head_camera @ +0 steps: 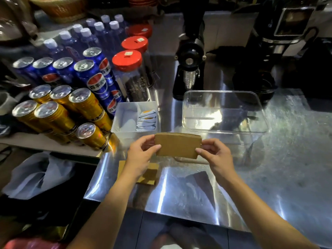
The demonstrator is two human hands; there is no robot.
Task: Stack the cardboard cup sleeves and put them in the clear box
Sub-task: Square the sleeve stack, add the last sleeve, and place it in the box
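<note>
A stack of brown cardboard cup sleeves is held upright above the steel counter, between both hands. My left hand pinches its left edge and my right hand pinches its right edge. Just behind and to the right stands the clear box, with nothing inside it. More flat sleeves lie on the counter under my left forearm, partly hidden by it. Another flat sleeve shows just below the held stack.
A white bin with folded packets sits left of the clear box. Gold and blue cans, red-lidded jars and water bottles crowd the left. Black coffee grinders stand behind the box. The counter's front edge is near me.
</note>
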